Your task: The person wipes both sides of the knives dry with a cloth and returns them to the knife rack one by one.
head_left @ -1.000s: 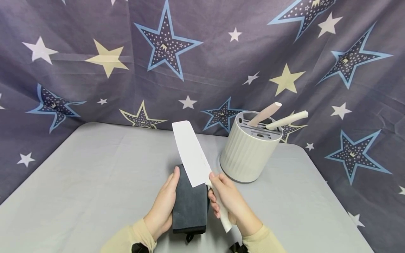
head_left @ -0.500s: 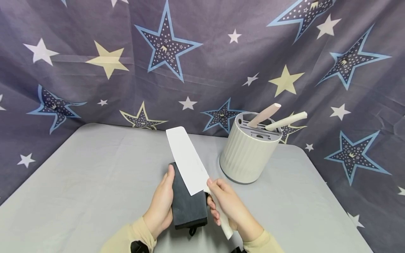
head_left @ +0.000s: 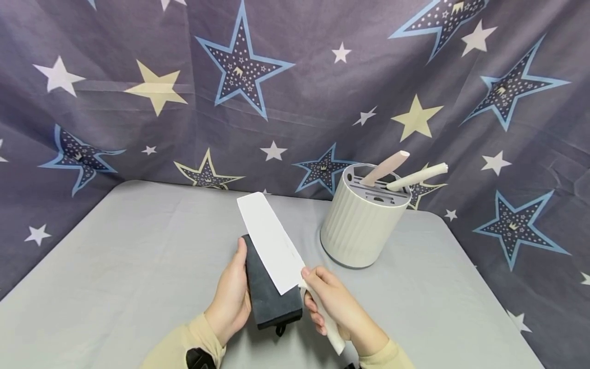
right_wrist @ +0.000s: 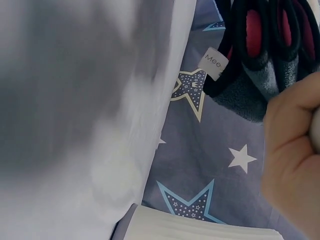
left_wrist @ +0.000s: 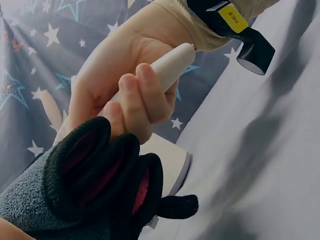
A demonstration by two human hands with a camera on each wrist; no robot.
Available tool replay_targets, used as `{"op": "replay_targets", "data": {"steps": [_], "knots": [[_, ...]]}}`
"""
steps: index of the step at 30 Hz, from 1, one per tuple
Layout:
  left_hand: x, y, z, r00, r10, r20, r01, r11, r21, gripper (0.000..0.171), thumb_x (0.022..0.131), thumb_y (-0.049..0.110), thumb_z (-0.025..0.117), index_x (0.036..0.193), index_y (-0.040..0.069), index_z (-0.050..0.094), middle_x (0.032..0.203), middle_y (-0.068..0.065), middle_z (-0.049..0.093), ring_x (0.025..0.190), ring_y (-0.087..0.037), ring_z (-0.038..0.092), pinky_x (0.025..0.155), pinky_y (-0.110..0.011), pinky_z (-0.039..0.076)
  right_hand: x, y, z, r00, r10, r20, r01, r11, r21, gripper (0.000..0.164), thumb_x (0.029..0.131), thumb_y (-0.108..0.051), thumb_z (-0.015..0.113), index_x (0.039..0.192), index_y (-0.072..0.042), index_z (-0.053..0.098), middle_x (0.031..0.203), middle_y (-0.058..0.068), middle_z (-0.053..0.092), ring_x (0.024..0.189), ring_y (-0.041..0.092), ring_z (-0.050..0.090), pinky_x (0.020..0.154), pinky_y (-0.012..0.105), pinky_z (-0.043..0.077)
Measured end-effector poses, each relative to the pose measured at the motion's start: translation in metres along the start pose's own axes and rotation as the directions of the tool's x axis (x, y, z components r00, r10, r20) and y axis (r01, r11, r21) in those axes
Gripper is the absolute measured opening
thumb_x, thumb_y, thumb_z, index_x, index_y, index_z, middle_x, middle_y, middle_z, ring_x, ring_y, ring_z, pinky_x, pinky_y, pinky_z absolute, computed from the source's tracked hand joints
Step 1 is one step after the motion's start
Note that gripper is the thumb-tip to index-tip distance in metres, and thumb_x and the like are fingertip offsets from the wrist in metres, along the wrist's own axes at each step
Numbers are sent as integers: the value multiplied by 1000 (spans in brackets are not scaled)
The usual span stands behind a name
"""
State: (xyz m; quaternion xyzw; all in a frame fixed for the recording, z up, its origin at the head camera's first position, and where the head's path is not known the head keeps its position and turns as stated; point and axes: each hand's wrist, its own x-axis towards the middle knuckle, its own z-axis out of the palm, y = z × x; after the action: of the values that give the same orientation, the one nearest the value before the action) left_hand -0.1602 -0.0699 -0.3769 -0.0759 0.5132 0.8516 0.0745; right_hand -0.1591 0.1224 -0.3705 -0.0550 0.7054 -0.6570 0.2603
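Observation:
In the head view my left hand (head_left: 228,300) grips a dark grey, black-edged folded cloth (head_left: 272,305) along its left side, thumb along the upper edge. My right hand (head_left: 341,307) holds a cleaver by its cream handle (head_left: 329,328). Its broad white blade (head_left: 272,241) slants up and left, overlapping the cloth's top, with the tip end beyond it. Several fingers curl round the handle (left_wrist: 175,65) in the left wrist view. Thick layers of the cloth (left_wrist: 107,175), pink-red inside, and a black hanging loop (left_wrist: 178,206) show there. A white label (right_wrist: 213,63) hangs from the cloth in the right wrist view.
A ribbed cream knife block (head_left: 361,225) stands at the back right of the grey-covered table (head_left: 138,266). From its slots rise a pink handle (head_left: 386,167) and a cream handle (head_left: 419,176). A star-patterned curtain (head_left: 286,133) hangs behind.
The cleaver has slid down and slightly left across the cloth, its blade tip lower and nearer. The cloth has tilted, its far end moving left with my left hand. The knife block stays put.

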Motion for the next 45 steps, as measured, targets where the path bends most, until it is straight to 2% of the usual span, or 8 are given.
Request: {"op": "replay_targets", "data": {"steps": [3,7,10,14,25,36,45], "knots": [[1,1,-2,1000,3,5,-3,1000,9,73,98,70,24,149,19,35,124,5,56,117,-8,53,100,-28,44,-1,2,-2,1000,6,6,-5,1000,-5,46,100,-52,50,91,-8,38,59,-4,40,38,6,34,35,22,33],[2,3,-6,1000,16,12,-16,999,28,75,98,70,22,155,21,27,141,1,43,132,-11,37,108,-27,33,-3,4,-5,1000,15,17,-15,1000,-16,45,100,-51,50,91,-8,38,58,-4,41,38,6,34,35,22,32],[2,4,-7,1000,21,9,-22,999,28,76,98,70,22,155,21,25,142,1,41,134,-12,34,109,-28,30,-5,6,-7,999,18,27,-17,999,-28,44,100,-49,51,91,-8,38,58,-3,41,38,7,35,35,22,33],[3,5,-8,1000,20,-3,-19,999,28,76,97,72,21,153,22,29,134,3,47,129,-11,40,108,-29,32,-7,8,-11,999,21,45,-19,999,-43,43,100,-49,51,90,-8,38,59,-3,42,38,7,36,35,23,34],[6,10,-12,999,29,-30,-28,999,28,78,95,74,18,150,22,32,131,5,49,120,-7,49,102,-25,38,-12,11,-19,994,28,105,-23,998,-53,40,102,-45,49,89,-8,38,59,-4,42,38,5,36,34,21,34],[12,20,-21,998,23,-62,-23,1000,-12,72,94,75,21,135,21,45,106,13,63,103,-5,59,93,-24,46,-13,14,-22,992,46,120,-39,997,-62,39,102,-44,49,90,-9,40,59,-4,43,38,4,36,33,20,33],[14,27,-29,997,22,-80,-26,998,-53,69,94,74,21,131,22,46,98,14,64,96,-4,60,89,-25,48,-15,17,-25,991,57,120,-49,996,-70,38,102,-44,50,92,-8,42,60,-4,43,38,4,36,33,20,33]]}}
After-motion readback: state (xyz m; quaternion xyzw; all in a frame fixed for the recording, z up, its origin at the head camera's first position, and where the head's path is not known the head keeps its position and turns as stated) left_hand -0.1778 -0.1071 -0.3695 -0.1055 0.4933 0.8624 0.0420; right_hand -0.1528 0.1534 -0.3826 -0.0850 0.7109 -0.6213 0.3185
